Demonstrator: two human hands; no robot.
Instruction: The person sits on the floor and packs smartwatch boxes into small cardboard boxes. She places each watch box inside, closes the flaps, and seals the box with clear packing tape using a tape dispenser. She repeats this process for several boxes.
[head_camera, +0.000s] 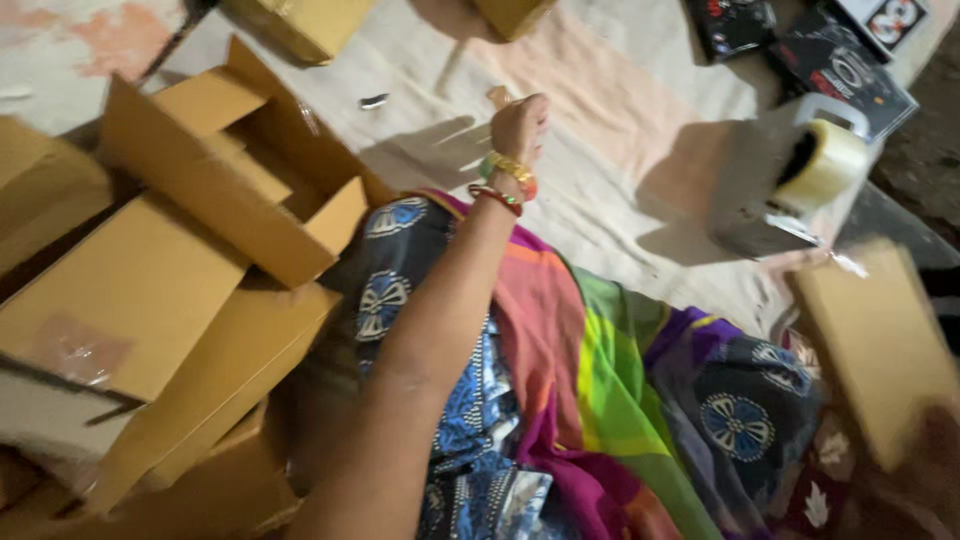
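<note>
Pale cloth (620, 110) spread over the floor, my left hand (518, 128) stretched out above it, fingers curled, grip I cannot tell, 1 tape dispenser (790, 175) well to its right, 1 open cardboard box (240, 170) at left, 1 flat carton (875, 345) by my right knee, 3 dark printed packs (835, 55) beyond.

— What carries everything here?
— A pale cloth (600, 110) spread over the floor, with faded pink patches.
— And directly on it?
— Brown cardboard boxes (170, 270) heaped at the left, two more boxes (300, 20) at the top edge, a small grey object (373, 101), a tape dispenser (790, 175), and dark printed packages (840, 60) top right.
</note>
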